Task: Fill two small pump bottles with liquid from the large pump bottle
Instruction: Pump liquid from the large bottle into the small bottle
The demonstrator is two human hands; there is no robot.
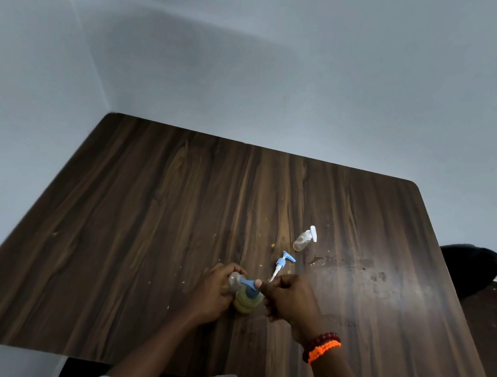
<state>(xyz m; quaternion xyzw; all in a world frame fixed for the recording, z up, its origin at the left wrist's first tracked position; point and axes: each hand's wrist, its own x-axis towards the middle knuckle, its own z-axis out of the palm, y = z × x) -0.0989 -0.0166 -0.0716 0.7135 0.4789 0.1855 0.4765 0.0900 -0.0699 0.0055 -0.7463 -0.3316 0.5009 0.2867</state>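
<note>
The large pump bottle (246, 303), holding yellowish liquid under a blue pump head, stands on the wooden table (141, 221). My right hand (288, 298) grips it, thumb on top of the pump. My left hand (214, 291) holds a small clear bottle (234, 281) with its open neck against the blue spout. A loose blue-and-white pump top (282, 264) lies just beyond my hands. Farther back lies the second small bottle (305, 239) on its side, its white pump fitted.
A wet smear (344, 266) spreads on the table to the right of the bottles. Small yellow crumbs (273, 245) dot the wood. Walls close in the far and left sides. A dark object (470, 268) sits off the right edge.
</note>
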